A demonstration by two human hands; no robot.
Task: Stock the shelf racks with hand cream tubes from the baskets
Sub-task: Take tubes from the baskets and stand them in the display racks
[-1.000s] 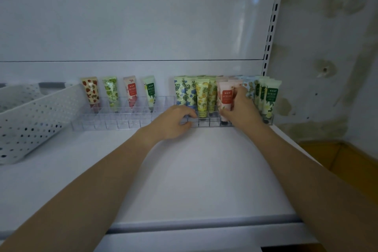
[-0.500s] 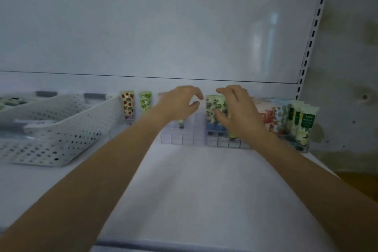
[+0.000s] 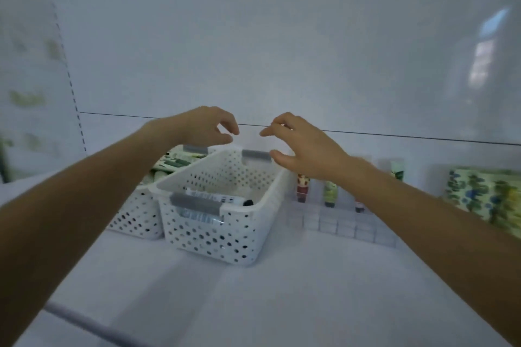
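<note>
In the head view we see the left hand (image 3: 204,127) and right hand (image 3: 303,149) hovering above the far end of the near basket (image 3: 208,239), fingers loosely curled and holding nothing. A white tube (image 3: 217,199) lies on its floor, green-patterned tubes (image 3: 174,162) fill the second basket (image 3: 132,217) behind it, and the clear rack (image 3: 346,227) just to the right has only a few standing tubes (image 3: 329,193). We judge this the fetching step: next a hand must dip in, pinch a tube, and stand it in a free rack cell.
</note>
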